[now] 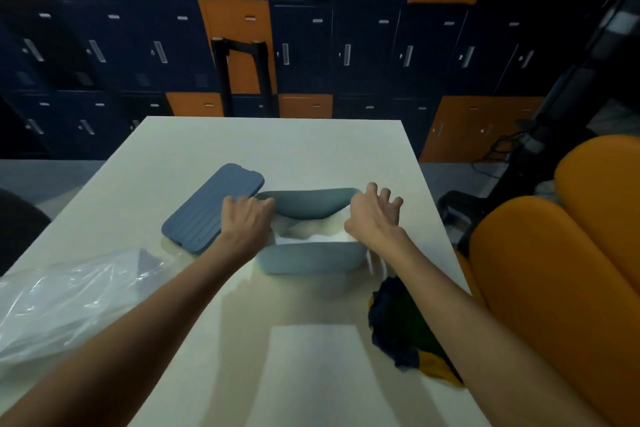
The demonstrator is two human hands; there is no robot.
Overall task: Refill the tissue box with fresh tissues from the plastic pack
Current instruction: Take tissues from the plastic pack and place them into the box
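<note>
At the left edge of the surface (277, 142): a clear plastic pack (69, 298) lies crumpled, well apart from the tissue box (311, 258).
Lid: a blue ribbed lid (211, 208) lies flat on the surface just left of the tissue box, its right edge beside the left wrist.
Left hand: the left hand (247, 218) sits at the left end of the tissue box, fingers curled down over the left end of a grey-green panel (308, 203); the fingertips are hidden.
Tissue box: pale blue, open at the top, standing on the surface between the two hands.
Tissues: white tissues (311, 234) lie inside the tissue box, rumpled toward its far side.
Panel: it spans the far side of the tissue box from hand to hand, bowed upward in the middle.
Right hand: the right hand (372, 215) touches the right end of the panel, fingers spread wide and lifted; the thumb is hidden, so a grip cannot be told.
Front of the surface: a pale rectangular sheet (311, 367) lies flat.
Right edge of the surface: a bunched blue, green and yellow cloth (401, 329) lies beside the right forearm.
Off to the right: an orange seat (554, 270).
Behind: blue and orange lockers (311, 45).
</note>
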